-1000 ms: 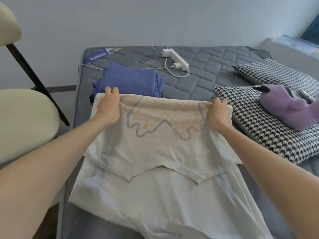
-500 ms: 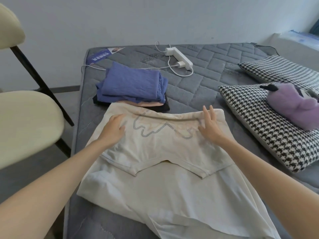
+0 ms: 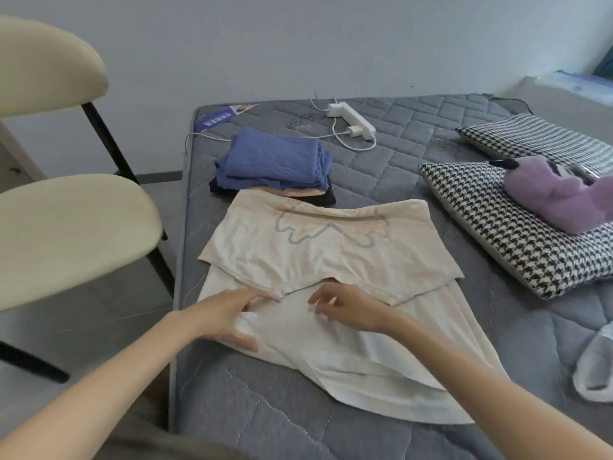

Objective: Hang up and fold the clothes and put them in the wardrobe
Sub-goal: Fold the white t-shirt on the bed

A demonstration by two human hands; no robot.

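A cream T-shirt point(image 3: 331, 254) with a grey line print lies on the grey mattress point(image 3: 398, 174), its far part folded back toward me. My left hand point(image 3: 229, 315) rests flat on the shirt's near left part, fingers pointing at the folded edge. My right hand point(image 3: 345, 308) hovers over the shirt's middle just below that edge, fingers loosely curled and holding nothing. Beyond the shirt sits a stack of folded clothes point(image 3: 275, 164), blue on top, peach and black underneath.
A cream chair point(image 3: 66, 227) with black legs stands left of the bed. Two houndstooth pillows point(image 3: 497, 234) and a purple plush toy point(image 3: 550, 194) lie on the right. A white power strip point(image 3: 351, 119) with cables lies at the far end. A grey-white garment point(image 3: 597, 370) lies at the right edge.
Both hands let go of the shirt's far fold, laid it flat, then drew back toward me to the near edge of the folded part.
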